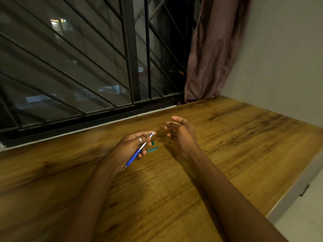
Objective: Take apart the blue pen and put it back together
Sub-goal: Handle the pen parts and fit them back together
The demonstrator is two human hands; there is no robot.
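Observation:
My left hand [130, 147] grips the blue pen [135, 155] around its silver upper half. The pen slants, with its metal tip pointing down toward me and its blue-and-white top end up near my fingertips. My right hand [180, 132] hovers just to the right of the pen's top end, fingers curled loosely apart. Whether it holds a small part I cannot tell. Two small teal pieces [152, 150] lie on the wooden table [227, 137] between my hands. A small metallic piece [168, 140] lies under my right hand, partly hidden.
The table runs along a barred window [87, 67] at the back. A brown curtain [213, 49] hangs at the back right corner beside a pale wall. The table's right edge drops off near a white floor area [300, 215].

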